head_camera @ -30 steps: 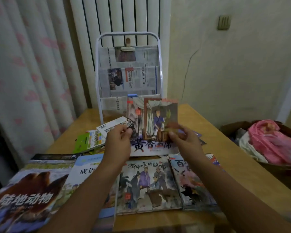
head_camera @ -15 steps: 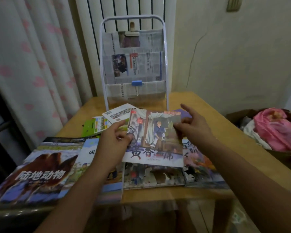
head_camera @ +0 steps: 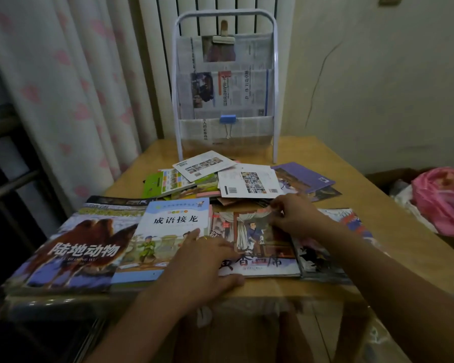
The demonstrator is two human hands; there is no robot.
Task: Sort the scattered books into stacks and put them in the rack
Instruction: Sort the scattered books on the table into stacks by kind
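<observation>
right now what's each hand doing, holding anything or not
Left hand: open, fingers flat on the picture book.
Right hand: fingers curled at the same book's top edge, pinching it.

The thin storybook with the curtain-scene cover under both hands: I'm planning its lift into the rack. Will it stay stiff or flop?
The thin curtain-scene storybook looks slim and soft-covered, so it probably sags if lifted by one edge. Its glossy cover may slide on the books beneath. It is likely light; the left hand and right hand together should steady it.

Dim room: wooden table [head_camera: 333,163], pink-dotted curtain [head_camera: 71,87], cracked cream wall [head_camera: 378,82].
</observation>
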